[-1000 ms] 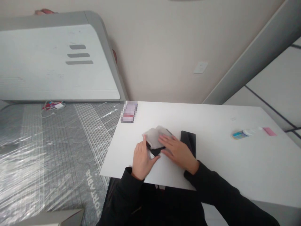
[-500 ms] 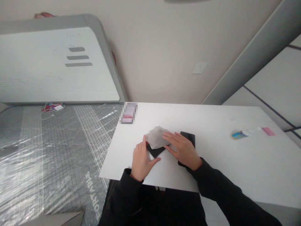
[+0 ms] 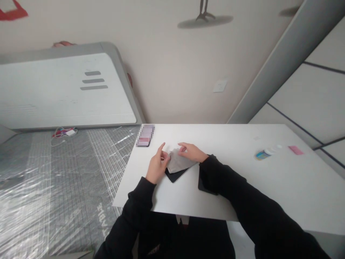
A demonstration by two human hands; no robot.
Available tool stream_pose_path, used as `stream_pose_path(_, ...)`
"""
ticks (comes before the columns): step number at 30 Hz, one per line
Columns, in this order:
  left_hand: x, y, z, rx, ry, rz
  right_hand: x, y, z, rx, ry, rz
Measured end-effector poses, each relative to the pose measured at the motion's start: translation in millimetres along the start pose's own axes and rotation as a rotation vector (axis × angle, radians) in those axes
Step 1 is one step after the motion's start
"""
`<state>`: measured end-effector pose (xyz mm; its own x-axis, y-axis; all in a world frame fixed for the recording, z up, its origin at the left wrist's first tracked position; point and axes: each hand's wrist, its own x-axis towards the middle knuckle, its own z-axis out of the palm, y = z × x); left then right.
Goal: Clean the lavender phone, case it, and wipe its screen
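A light grey cloth [image 3: 179,162] lies over a black flat device [image 3: 175,176], whose near corner and lower edge show. At the cloth's left edge is my left hand [image 3: 157,166], index finger raised, thumb and other fingers pinched on the cloth. From the right, my right hand [image 3: 193,152] reaches over the cloth's far side, fingers curled together on its top edge. Beneath my right forearm lies a second dark flat device [image 3: 205,185], mostly covered by the sleeve.
A white table [image 3: 172,199] carries it all. At its far left corner lies a blurred-out phone-like item [image 3: 145,135]. To the right are a bottle with a blue label [image 3: 263,154] and a pink slip [image 3: 295,150]. A plastic-covered mattress [image 3: 75,187] adjoins the left side.
My hands have gone from lying flat around the cloth to pinching its edges. The right hand moved away from me and left. The view has tilted up slightly.
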<state>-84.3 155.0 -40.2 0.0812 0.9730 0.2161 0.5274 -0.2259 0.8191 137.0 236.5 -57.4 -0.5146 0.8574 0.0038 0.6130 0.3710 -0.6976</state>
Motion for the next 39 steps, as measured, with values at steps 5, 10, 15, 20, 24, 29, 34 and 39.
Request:
stream_pose_path(5, 2.6, 13.4, -21.3, -0.117, 0.069, 0.045, 23.9, -0.3, -8.1, 0.164, -0.121, -0.037)
stream_pose_path(10, 15.4, 26.3, -39.7, -0.148, 0.157, 0.097, 35.2, -22.0, -25.6, 0.258, -0.02, -0.128)
stream_pose_path(15, 8.5, 53.8, -54.9, -0.101, 0.257, 0.195, 7.8, -52.0, -54.1, 0.307, 0.137, -0.26)
stream_pose_path(20, -47.8, 66.3, -52.5, 0.062, 0.097, 0.298, -62.7, -61.3, -61.5, 0.218, 0.134, -0.365)
stream_pose_path(24, -105.1, 51.9, -29.6, 0.263, -0.103, 0.456, -114.7, -44.9, -37.9, 0.078, 0.048, -0.402)
stream_pose_path(29, -139.8, 44.1, -4.2, 0.196, -0.141, 0.425, -147.1, -34.8, -13.4, -0.074, -0.049, -0.425)
stream_pose_path(34, -137.7, 49.5, -6.8, 0.079, -0.087, 0.34, -146.6, -45.1, -10.0, -0.2, -0.157, -0.513)
stream_pose_path(39, -135.8, 53.2, -16.3, 0.038, -0.018, 0.31, -144.6, -42.2, -8.1, -0.283, -0.2, -0.527)
